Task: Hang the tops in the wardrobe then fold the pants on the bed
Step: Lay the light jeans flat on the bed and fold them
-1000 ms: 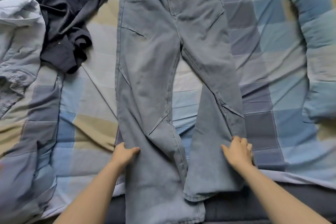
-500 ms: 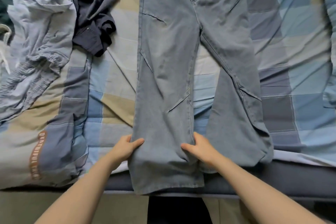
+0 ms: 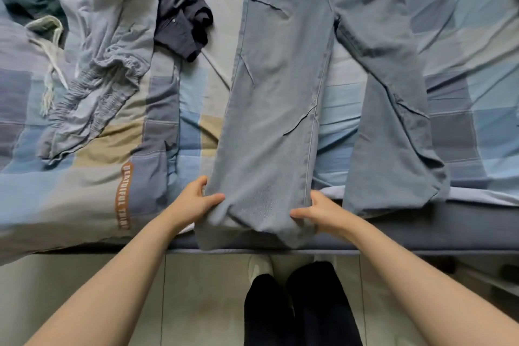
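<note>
Head view: left hand (image 3: 193, 202) and right hand (image 3: 320, 211) pinch one leg's hem of the jeans (image 3: 280, 109), fingers (image 3: 213, 199) curled, apparently straightening it on the bed (image 3: 463, 222) for folding.

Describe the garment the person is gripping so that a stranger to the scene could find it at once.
On the checked bed, look at the middle: light blue jeans lie flat, legs spread. The left hand and right hand grip one hem. The crumpled clothes beside them are untouched.
</note>
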